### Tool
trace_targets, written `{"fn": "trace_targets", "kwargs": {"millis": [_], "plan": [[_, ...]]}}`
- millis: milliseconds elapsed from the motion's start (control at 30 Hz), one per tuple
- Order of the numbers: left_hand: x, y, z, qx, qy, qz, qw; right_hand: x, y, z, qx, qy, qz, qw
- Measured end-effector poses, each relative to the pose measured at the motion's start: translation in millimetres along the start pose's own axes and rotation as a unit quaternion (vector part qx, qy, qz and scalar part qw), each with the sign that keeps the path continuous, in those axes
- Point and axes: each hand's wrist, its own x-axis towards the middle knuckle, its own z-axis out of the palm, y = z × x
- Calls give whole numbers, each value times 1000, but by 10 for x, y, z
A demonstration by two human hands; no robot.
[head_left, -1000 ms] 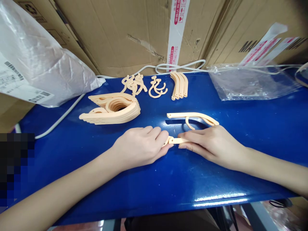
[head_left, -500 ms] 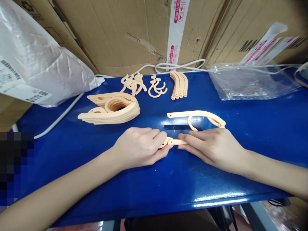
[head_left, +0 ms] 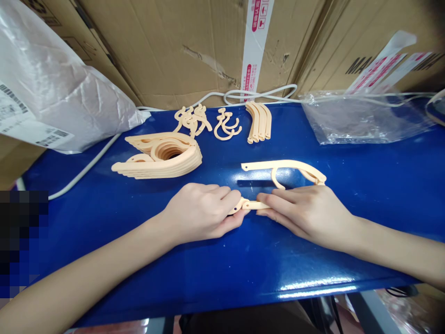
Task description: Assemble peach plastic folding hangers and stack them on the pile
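My left hand point(head_left: 205, 211) is closed, its thumb and fingers pinching a cream plastic piece point(head_left: 235, 208) with a small hole; most of it is hidden in the hand. My right hand point(head_left: 306, 213) grips a narrow cream hanger piece point(head_left: 253, 205), whose tip meets the left hand's piece. Just beyond the right hand lies a curved cream hanger arm point(head_left: 281, 164) with a hook point(head_left: 275, 178) under it. Whether that arm joins the gripped piece is hidden behind the right hand.
On the blue table point(head_left: 222, 283) are stacked folding hangers point(head_left: 163, 169), small cream parts point(head_left: 191, 121), loose hooks point(head_left: 225, 125) and several curved arms point(head_left: 259, 121). A clear plastic bag point(head_left: 361, 120), white cable point(head_left: 86, 167), silver mailing bag point(head_left: 69, 93) and cardboard boxes point(head_left: 194, 46) surround them.
Both hands and the pieces in them keep almost the same place. The view has shifted very slightly.
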Motion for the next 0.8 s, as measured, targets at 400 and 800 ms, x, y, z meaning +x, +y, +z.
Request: {"fn": "trace_targets", "kwargs": {"millis": [400, 800], "plan": [[-7, -1, 20, -9, -2, -4, 1000, 13, 23, -16, 7, 1, 1, 1000], [8, -14, 62, -91, -9, -67, 994, 26, 119, 13, 20, 19, 8, 1000]]}}
